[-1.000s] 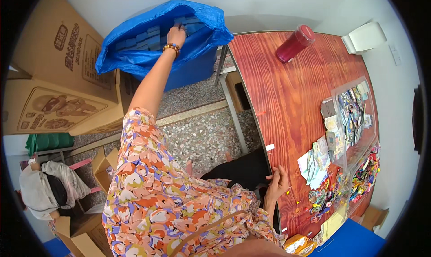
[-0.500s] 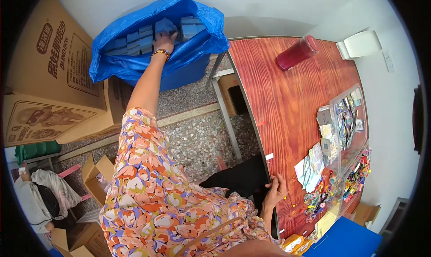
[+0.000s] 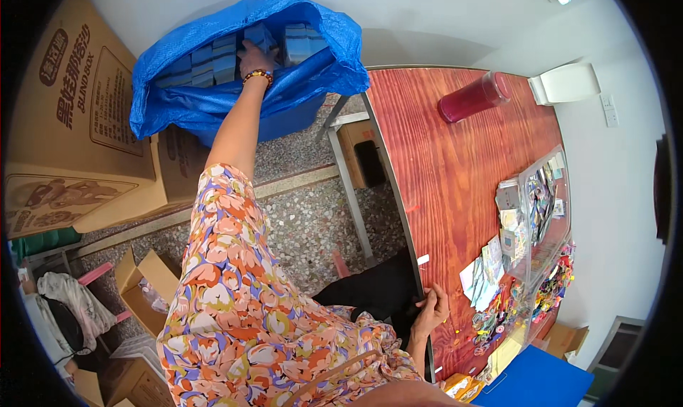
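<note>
My left hand (image 3: 255, 60), with a beaded bracelet on its wrist, reaches into a large blue woven bag (image 3: 245, 107) at the far left. Its fingers close about a pale blue-grey block (image 3: 260, 35); the fingertips are partly hidden. Similar blocks (image 3: 213, 60) stand in rows to its left, and more (image 3: 302, 43) to its right. My right hand (image 3: 431, 311) rests at the near left edge of the reddish wooden table (image 3: 455, 193). Its fingers are loosely bent and slightly apart, with nothing seen in them.
A red-filled clear bottle (image 3: 473, 97) lies on the table. Loose cards (image 3: 485, 275), a clear plastic tray (image 3: 530, 254) and colourful bands (image 3: 498, 318) are along its right side. Large cardboard cartons (image 3: 107, 122) flank the bag. A blue panel (image 3: 533, 382) is at the lower right.
The view has shifted slightly. My left hand has moved a little toward the left side of the block inside the bag. The right hand stays at the table edge, its fingers slightly more bent.
</note>
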The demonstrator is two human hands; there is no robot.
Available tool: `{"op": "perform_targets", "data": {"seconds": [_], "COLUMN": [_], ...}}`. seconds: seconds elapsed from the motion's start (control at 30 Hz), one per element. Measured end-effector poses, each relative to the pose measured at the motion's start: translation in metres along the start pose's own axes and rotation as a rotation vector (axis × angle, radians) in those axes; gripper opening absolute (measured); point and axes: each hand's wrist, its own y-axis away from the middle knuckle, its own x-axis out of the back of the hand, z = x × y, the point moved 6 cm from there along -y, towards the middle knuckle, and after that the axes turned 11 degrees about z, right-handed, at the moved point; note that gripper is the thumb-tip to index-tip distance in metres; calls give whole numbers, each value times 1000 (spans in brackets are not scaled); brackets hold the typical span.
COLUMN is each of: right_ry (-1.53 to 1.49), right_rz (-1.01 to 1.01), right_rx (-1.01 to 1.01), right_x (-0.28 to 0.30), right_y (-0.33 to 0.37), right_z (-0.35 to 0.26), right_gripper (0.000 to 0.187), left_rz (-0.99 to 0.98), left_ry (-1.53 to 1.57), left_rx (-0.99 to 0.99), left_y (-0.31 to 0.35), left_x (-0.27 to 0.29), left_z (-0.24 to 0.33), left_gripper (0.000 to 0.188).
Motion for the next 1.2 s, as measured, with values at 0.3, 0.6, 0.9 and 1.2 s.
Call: {"op": "perform_targets", "data": {"seconds": [0.3,0.6,0.9,1.2], "right_ry": [-11,-34,-306,-327], "right_rz": [-26,-64,-566,-442], "right_rx": [-16,-87,-110,62], "right_x": [-4,-2,-91,-62], "right_y": [-2,4,-6,-9], "right_z": [0,-6,-117,-116], "right_gripper": [18,18,51,72], "left_rz": [64,-517,-1115,-1489], "left_ry": [385,1693,1332,1026], "left_rx": [36,637,398,148], "left_y": [-21,154,334,417], "left_x": [-1,148,191,171], "left_z": [-37,2,45,102], "left_gripper": [69,33,55,50]}}
